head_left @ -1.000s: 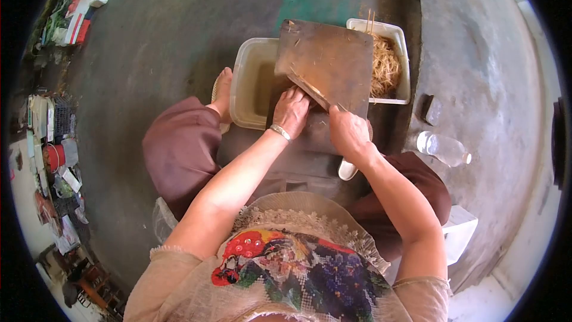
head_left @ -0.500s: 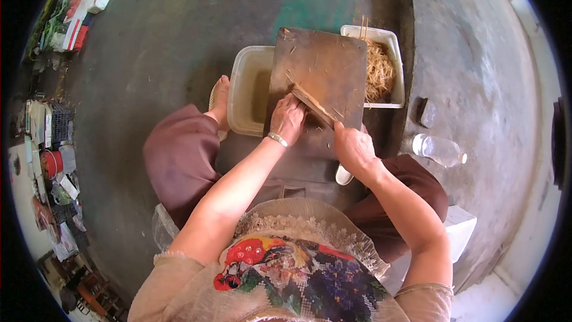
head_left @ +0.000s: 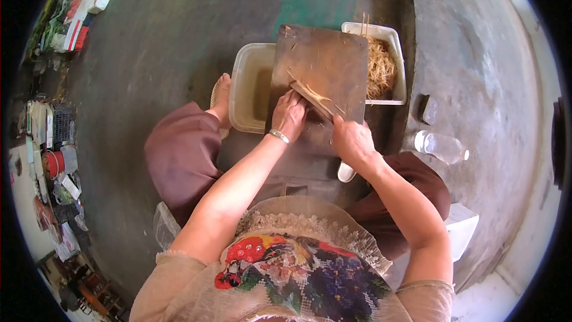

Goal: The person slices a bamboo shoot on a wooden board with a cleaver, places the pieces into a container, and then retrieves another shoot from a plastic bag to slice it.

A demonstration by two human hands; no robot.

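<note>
A worn brown cutting board (head_left: pixel 322 53) lies in front of me with thin pale shreds scattered over it. My right hand (head_left: pixel 353 140) is closed around the handle end of a broad knife (head_left: pixel 313 102), whose blade runs diagonally up and left across the board. Behind the blade, my left hand (head_left: pixel 289 113) presses down with bent fingers held together, their tips close against the knife. What those fingers hold is hidden. Pale strips (head_left: pixel 317 93) lie along the far side of the blade.
Left of the board stands a white tub (head_left: pixel 237 92) with cloudy liquid. At the right, another white tub (head_left: pixel 403 83) holds a heap of straw-coloured shreds (head_left: pixel 379 71) and two sticks. A dark block (head_left: pixel 428 110) and a clear bottle (head_left: pixel 441 146) lie on the raised ledge.
The pale strip along the blade has spread into a forked shape on its far side. Both hands keep nearly the same place and grip.
</note>
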